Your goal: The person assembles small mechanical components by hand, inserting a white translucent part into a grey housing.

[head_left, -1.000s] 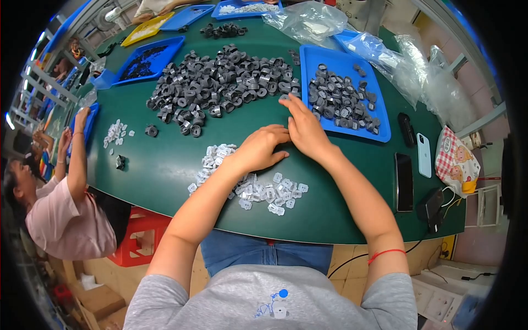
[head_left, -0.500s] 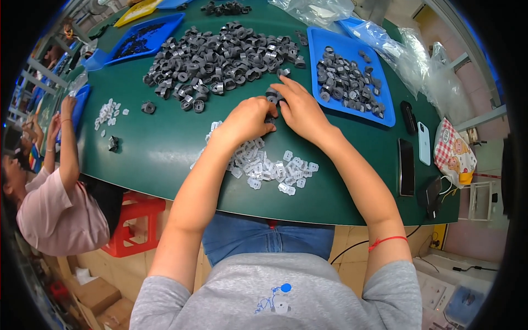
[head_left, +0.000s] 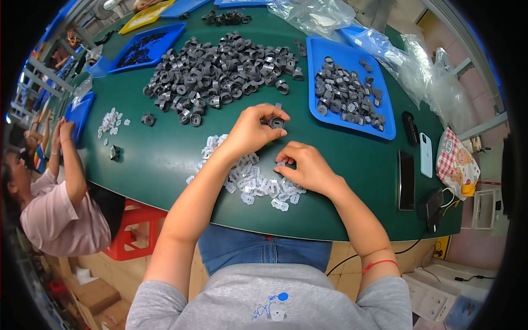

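Two bare hands at work over a green desk [head_left: 165, 159], catalogued as follows. Left hand [head_left: 250, 132]: fingers closed on a small dark grey ring-shaped part [head_left: 276, 122], pinched at its rim and held just above the desk surface, probably so its open face stays reachable. Right hand [head_left: 305, 168]: thumb and forefinger pinched together on a small white clip [head_left: 280, 164] at the edge of a scatter of white clips [head_left: 247, 179], which lies directly beneath both wrists, presumably kept close for quick picking. Grey ring part: stubby, round, hollow-centred, matte dark plastic by the look; finer detail too small to tell. It sits between the white scatter and a large loose heap of like grey parts [head_left: 220, 74] farther up the desk, within arm's reach. Blue tray [head_left: 322, 52] to the right of the heap: holds a thinner layer of similar grey parts, apparently kept separate from the heap. Further blue trays [head_left: 165, 30] and a yellow tray [head_left: 146, 16] along the far rim. Clear plastic bags [head_left: 423, 71] at the far right. Two phones [head_left: 407, 179] lie flat near the right edge, clear of the working area, beside a checked pouch [head_left: 456, 165]. Another person in a pink top [head_left: 49, 220] sits at the left, arms raised to the desk rim, near a second small cluster of white clips [head_left: 110, 121].
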The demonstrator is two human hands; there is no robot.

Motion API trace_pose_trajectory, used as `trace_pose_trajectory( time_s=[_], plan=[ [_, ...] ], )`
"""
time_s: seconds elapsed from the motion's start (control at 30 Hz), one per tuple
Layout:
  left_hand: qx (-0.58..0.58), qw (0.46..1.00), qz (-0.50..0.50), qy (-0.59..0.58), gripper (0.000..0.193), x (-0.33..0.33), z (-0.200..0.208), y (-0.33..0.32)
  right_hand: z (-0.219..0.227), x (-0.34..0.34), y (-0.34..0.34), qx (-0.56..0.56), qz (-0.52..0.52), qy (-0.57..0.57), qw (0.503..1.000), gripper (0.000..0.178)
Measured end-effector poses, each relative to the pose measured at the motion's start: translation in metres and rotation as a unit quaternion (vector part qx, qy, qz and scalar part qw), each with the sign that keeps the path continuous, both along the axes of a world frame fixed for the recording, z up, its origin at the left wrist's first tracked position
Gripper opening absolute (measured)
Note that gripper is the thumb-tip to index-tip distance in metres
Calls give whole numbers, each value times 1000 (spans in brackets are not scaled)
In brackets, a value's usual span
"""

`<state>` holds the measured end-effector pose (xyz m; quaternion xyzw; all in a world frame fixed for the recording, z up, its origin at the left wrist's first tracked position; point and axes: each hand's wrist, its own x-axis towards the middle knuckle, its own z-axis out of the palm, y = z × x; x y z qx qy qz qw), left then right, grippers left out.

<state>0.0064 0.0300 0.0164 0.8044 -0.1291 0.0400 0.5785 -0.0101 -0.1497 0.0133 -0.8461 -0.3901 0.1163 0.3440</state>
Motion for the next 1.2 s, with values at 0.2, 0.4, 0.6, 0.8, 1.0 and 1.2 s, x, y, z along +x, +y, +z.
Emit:
trace_pose_trajectory(
  time_s=[0.2,0.4,0.6,0.8,1.0,1.2],
  plan=[
    [-51,994,-27,94,32,-2,1,-7,2,12,-7,274,-186,76,940,13],
    [-89,983,-49,155,37,-5,-5,-17,0,18,-7,354,-200,77,910,32],
    [-131,979,-45,148,40,-6,0,-22,-5,21,-11,349,-222,101,905,29],
    [-179,971,-33,156,32,-6,-2,-19,-4,21,-9,390,-225,189,873,29],
    [-176,972,-31,151,30,-6,-4,-20,-3,17,-6,415,-212,213,859,29],
    [-164,973,-34,159,32,-6,-1,-19,-5,18,-6,422,-212,205,858,28]
  ],
)
